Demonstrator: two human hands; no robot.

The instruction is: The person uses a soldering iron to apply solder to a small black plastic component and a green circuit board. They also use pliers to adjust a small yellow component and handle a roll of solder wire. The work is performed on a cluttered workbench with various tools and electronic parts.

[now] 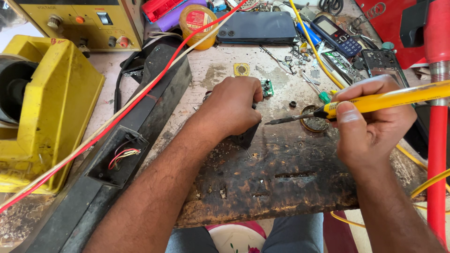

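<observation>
My left hand (232,105) presses down on a small dark part (247,136) on the scorched wooden bench (281,173); a small green circuit board (267,87) peeks out by its knuckles. My right hand (370,124) grips a yellow-handled soldering iron (375,100) like a pen. The iron's dark tip (281,120) points left toward the left hand's fingers. A round tin of dark flux (313,122) lies just under the iron's shaft.
A long black housing with red and white wires (123,152) lies on the left beside a yellow machine (47,107). At the back are a yellow power supply (84,21), a dark smartphone (258,27), a keypad phone (336,35), an orange jar (199,23) and a red stand (438,140).
</observation>
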